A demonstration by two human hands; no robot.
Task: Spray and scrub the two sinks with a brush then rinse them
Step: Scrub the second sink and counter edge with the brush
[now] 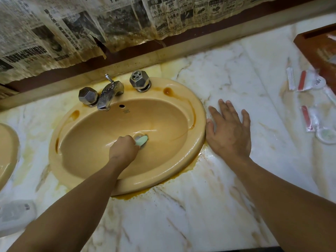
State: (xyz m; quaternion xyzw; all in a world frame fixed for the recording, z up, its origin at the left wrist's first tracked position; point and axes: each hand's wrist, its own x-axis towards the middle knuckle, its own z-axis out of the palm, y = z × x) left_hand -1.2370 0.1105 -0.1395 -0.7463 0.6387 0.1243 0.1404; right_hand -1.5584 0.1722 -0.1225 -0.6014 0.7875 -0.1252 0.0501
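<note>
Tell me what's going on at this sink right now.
A person is scrubbing the tan sink. Their left hand grips a pale green brush, pressed down by the drain at the bottom of the basin. The right hand lies flat, fingers spread, on the marble counter just beside the sink's right rim. No water shows running from the faucet. The second sink is only partly in view at the left edge.

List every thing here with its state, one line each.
sink: basin wet, rim rust-stained.
counter: brown stains round the sink.
tap: no water running.
brush: bristles down on the sink bottom.
left hand: grips the brush.
right hand: flat on the counter, fingers spread.
bottle: lying on the counter, blurred.
</note>
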